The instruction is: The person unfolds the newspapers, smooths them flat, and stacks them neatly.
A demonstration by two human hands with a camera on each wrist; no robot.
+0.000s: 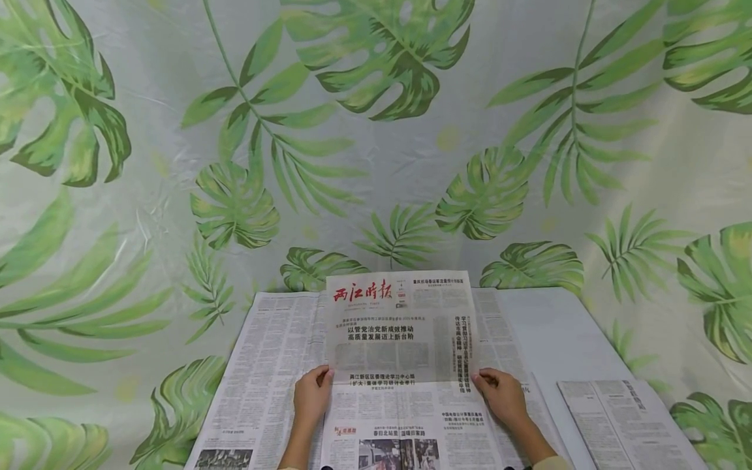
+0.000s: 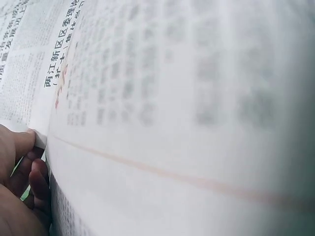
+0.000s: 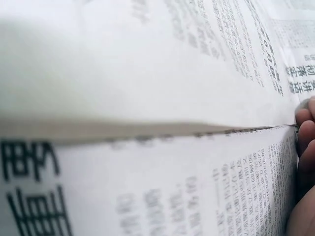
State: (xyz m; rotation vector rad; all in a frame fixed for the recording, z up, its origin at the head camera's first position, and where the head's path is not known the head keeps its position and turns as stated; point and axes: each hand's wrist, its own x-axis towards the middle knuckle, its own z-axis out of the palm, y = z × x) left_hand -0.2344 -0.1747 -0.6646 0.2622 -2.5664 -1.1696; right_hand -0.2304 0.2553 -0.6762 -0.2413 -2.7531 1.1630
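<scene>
In the head view a newspaper (image 1: 382,359) with a red masthead is held up, its top part raised above the sheets behind. My left hand (image 1: 313,395) pinches its left edge between thumb and fingers. At the opposite edge my right hand (image 1: 504,397) pinches the paper in the same way. The left wrist view has the left hand (image 2: 22,182) gripping the edge, with blurred print filling most of the frame. Fingers of the right hand (image 3: 306,142) show at the right border of the right wrist view, by the paper's edge.
Beneath lie opened newspaper sheets (image 1: 264,378) spread over a white table (image 1: 546,333). A folded newspaper (image 1: 623,418) lies at the table's right. Behind hangs a pale curtain (image 1: 399,163) printed with green leaves.
</scene>
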